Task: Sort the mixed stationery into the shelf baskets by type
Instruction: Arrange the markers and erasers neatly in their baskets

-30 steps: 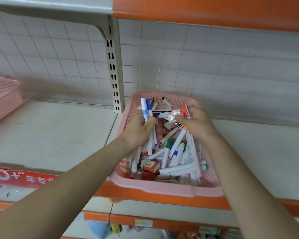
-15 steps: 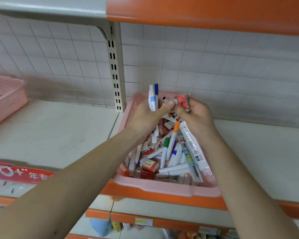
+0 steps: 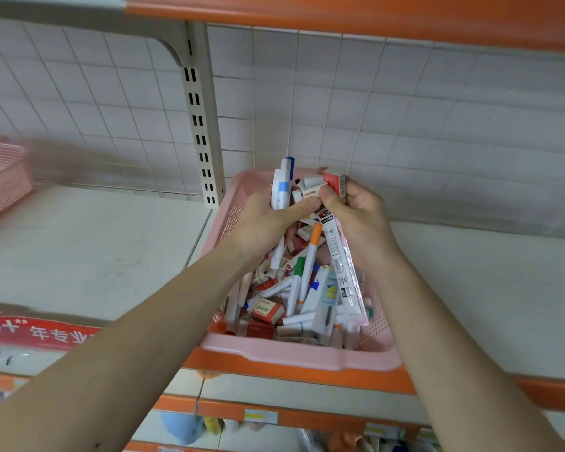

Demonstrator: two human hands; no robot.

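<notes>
A pink basket (image 3: 294, 352) on the shelf holds a jumble of white markers, boxed erasers and packaged pens. My left hand (image 3: 268, 220) grips several white markers with blue caps (image 3: 282, 187), upright above the basket's far end. My right hand (image 3: 356, 213) holds a red-and-white eraser box (image 3: 335, 181) together with a long clear-packed pen (image 3: 340, 265) that hangs down over the pile. The two thumbs meet over a small white eraser (image 3: 310, 192).
A second pink basket (image 3: 0, 177) sits at the far left of the same shelf. A slotted upright post (image 3: 199, 132) stands behind, just left of the full basket. Bare shelf surface (image 3: 88, 249) lies between the baskets and to the right. A red sign (image 3: 36, 332) lines the shelf's front edge.
Both hands have risen out of the pile and drawn together. The markers now stand higher, and the packaged pen has been lifted so it dangles from my right hand.
</notes>
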